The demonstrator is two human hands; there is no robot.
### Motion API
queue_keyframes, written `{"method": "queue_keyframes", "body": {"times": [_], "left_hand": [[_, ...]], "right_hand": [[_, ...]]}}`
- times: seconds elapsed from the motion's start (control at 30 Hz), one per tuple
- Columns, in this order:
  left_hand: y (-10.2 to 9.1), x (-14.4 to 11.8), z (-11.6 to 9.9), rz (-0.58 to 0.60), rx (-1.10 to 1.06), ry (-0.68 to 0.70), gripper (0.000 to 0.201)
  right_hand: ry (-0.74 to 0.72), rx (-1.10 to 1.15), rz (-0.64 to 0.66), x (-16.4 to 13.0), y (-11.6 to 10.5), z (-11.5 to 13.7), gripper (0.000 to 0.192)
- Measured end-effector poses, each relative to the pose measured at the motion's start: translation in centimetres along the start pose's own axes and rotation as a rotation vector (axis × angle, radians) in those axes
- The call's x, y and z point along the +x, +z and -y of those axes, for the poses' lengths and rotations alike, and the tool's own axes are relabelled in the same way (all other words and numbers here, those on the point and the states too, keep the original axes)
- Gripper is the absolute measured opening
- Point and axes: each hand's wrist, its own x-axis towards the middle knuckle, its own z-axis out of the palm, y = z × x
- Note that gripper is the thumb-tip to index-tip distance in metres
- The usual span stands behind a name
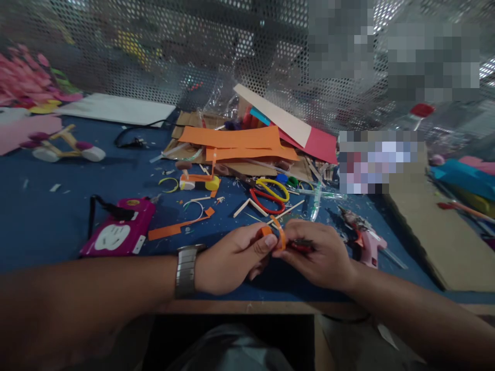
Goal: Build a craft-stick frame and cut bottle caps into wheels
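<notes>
My left hand (235,255), with a metal watch (186,270) on its wrist, is closed on a small orange piece that looks like paper or foam, mostly hidden by the thumb. Close against it, my right hand (319,250) pinches a narrow, curved orange strip (281,232). A dark tool with a reddish part (303,246) also sits in the right hand; its kind is hidden by the fingers. Just beyond the hands lie scissors (270,203) with red and yellow handles and several thin wooden sticks (247,203). A cut orange strip (164,231) lies to the left.
A pink glue gun (369,245) lies on the right beside a cardboard sheet (448,237). On the left are a magenta box (121,226) with a cord and a small wheeled model (64,144). Orange sheets (232,138) and a second small model (199,180) are at the back.
</notes>
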Motion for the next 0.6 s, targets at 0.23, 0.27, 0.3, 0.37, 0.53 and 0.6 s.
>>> {"method": "queue_keyframes", "body": {"times": [0.23,0.27,0.3,0.37,0.53,0.6], "left_hand": [[0.4,0.3,-0.4,-0.013,-0.158,-0.185,0.07],[0.4,0.3,-0.5,-0.018,-0.18,-0.206,0.07],[0.4,0.3,-0.5,-0.02,-0.197,-0.218,0.071],[0.4,0.3,-0.6,-0.02,-0.215,-0.22,0.07],[0.4,0.2,-1.0,-0.034,-0.179,-0.2,0.068],[0.2,0.2,-1.2,-0.039,-0.146,-0.203,0.067]], "right_hand": [[-0.058,0.032,0.06,0.1,-0.1,0.1,0.011],[-0.063,0.033,0.062,0.1,-0.1,0.0,0.011],[-0.072,0.031,0.058,0.1,-0.1,0.0,0.011],[-0.094,0.02,0.047,0.2,-0.1,0.0,0.014],[-0.121,-0.015,0.036,0.3,0.2,-0.1,0.023],[-0.136,0.008,0.053,0.2,0.3,0.0,0.026]]}}
